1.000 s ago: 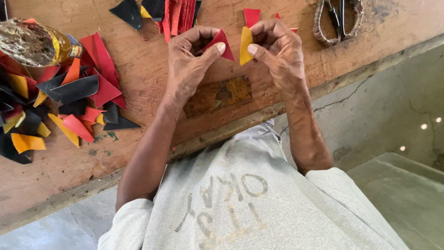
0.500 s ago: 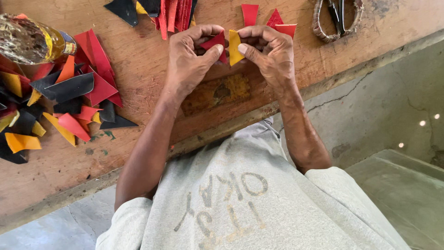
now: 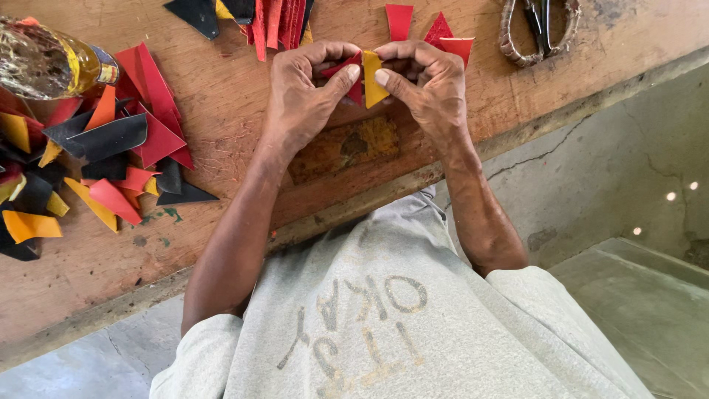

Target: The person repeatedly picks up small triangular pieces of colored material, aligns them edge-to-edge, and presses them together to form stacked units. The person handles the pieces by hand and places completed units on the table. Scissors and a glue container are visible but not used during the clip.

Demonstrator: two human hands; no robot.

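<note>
Pinching two small cut pieces together above a wooden board [image 3: 221,111]: the left hand [image 3: 303,96] grips a red piece [image 3: 357,87] between thumb and fingers, and the right hand [image 3: 428,85] grips a yellow piece [image 3: 373,77] the same way. Both hands are closed on their pieces, not resting on the board. The two pieces touch or overlap at the middle, just between the thumbs; whether one is tucked into the other cannot be told, as the fingers hide the far edges.

Around the hands:
- a heap of red, yellow and black scraps [image 3: 88,170] at the left of the board
- a bottle of yellowish liquid [image 3: 52,63] lying at the heap's top edge
- a row of red strips [image 3: 277,22] and a black piece at the far edge
- loose red triangles [image 3: 436,33] just beyond the right hand
- scissors with wrapped handles [image 3: 539,26] at the far right

Risks, as judged from this view:
- Small, thin pieces held only by fingertips; a slackened pinch likely lets one slide out of line or drop among the like-coloured triangles below.
- Pressing thumbs too hard may crease or bend the yellow piece.
- The board's near edge lies close to the wrists; a dropped piece could go over it to the concrete floor [image 3: 613,170].
</note>
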